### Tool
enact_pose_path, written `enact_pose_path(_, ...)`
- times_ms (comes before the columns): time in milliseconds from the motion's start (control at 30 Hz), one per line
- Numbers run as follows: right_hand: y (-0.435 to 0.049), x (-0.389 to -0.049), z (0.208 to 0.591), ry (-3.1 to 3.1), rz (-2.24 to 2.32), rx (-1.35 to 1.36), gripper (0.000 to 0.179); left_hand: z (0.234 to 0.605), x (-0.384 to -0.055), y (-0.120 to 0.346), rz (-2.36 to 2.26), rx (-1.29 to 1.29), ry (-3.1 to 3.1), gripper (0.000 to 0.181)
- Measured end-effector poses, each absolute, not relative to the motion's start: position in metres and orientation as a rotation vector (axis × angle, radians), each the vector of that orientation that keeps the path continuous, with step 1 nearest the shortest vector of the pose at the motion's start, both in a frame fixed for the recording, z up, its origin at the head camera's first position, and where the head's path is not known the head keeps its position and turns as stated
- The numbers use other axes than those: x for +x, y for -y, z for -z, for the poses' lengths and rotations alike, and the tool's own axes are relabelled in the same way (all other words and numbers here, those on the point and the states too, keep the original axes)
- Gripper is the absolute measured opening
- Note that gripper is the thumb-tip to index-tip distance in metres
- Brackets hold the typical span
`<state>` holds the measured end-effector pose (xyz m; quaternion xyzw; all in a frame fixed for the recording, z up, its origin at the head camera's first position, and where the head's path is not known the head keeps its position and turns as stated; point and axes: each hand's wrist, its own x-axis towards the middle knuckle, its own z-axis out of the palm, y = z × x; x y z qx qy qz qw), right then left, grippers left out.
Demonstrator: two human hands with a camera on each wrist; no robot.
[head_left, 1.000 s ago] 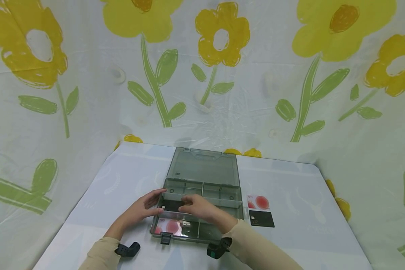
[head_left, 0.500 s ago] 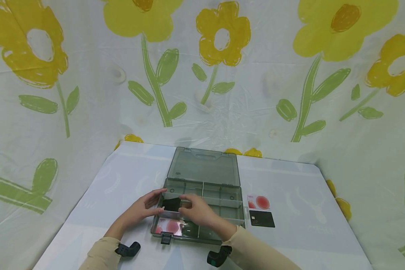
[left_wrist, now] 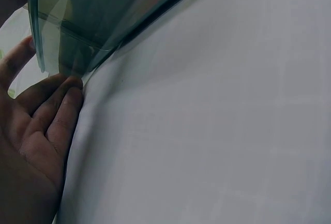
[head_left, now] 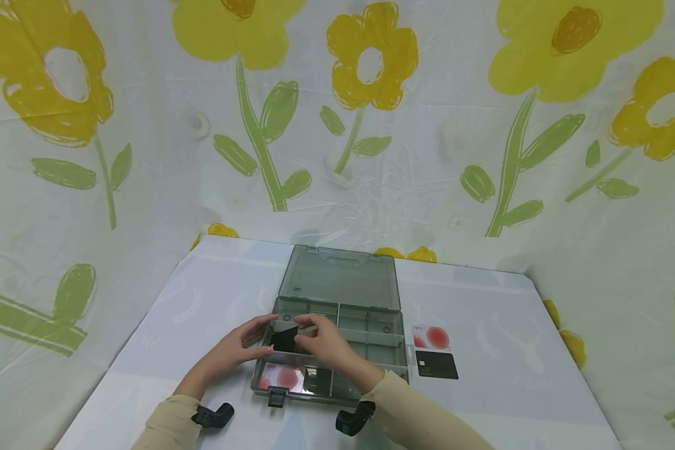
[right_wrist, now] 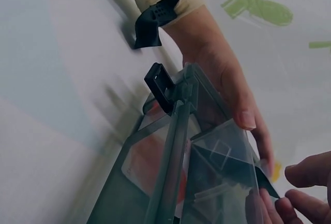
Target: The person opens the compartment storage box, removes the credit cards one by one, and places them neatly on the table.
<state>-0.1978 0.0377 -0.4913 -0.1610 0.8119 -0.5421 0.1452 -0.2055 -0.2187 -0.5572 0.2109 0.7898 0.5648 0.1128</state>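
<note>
A black card (head_left: 283, 339) stands tilted in the middle-left compartment of the grey see-through box (head_left: 381, 355). My right hand (head_left: 329, 347) holds it at its raised right edge, fingertips right at the card's corner (right_wrist: 266, 181) in the right wrist view. My left hand (head_left: 233, 347) touches the box's left side with fingers spread. Its fingers (left_wrist: 64, 115) meet the box's lower edge in the left wrist view. A white card with pink-red circles (head_left: 281, 377) lies in the front-left compartment beside a dark piece (head_left: 317, 381).
The box's lid (head_left: 340, 275) is folded back behind it, and a latch (head_left: 276, 397) hangs at the front. On the white table (head_left: 500, 375), right of the box, lie another pink-red circle card (head_left: 430, 337) and a black VIP card (head_left: 435, 364). A flowered curtain (head_left: 405, 187) hangs behind.
The black card in the box has gone from lying nearly flat to tilted, its right edge raised. My right hand has shifted slightly left and away from me. My left hand keeps its place.
</note>
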Motion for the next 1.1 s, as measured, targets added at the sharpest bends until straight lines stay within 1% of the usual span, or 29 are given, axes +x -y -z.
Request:
enact_pose_path(400,-0.029,-0.204,0.495,-2.327,1.612,-0.399,0.038,0.559,-0.205,0.219,-1.646,0.612,-2.326,0.068)
enact_pose_path(700,-0.025,-0.206,0.498,-2.359,1.612,-0.411,0.034,0.557,-0.205,0.22,-1.641,0.614,-2.331,0.068)
enact_pose_path(1100,-0.024,-0.203,0.497,-2.345,1.564,-0.386,0.036,0.555,-0.203,0.218,-1.651,0.604,-2.321,0.068)
